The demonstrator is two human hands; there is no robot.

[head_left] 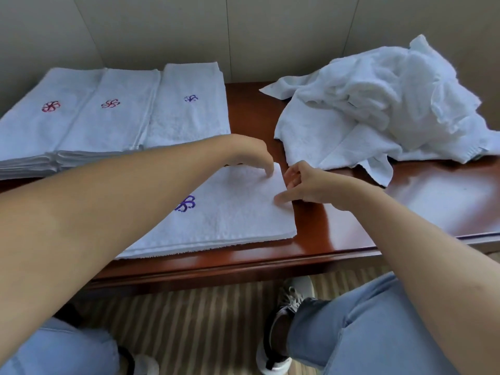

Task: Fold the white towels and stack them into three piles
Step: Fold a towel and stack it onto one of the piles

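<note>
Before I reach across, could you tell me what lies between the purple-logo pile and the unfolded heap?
Only bare tabletop shows between the purple-logo pile and the heap in the head view.

Soft, even light; glare on the table (446,196), wide-angle bending at edges

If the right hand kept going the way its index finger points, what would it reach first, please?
Probably the folded towel: the right hand's fingertip is already at its right edge, and further along lies the purple emblem.

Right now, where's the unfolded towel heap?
Head view: the unfolded towel heap sits far right on the wooden table, beyond the right hand and across a bare strip from the blue-logo pile.
</note>
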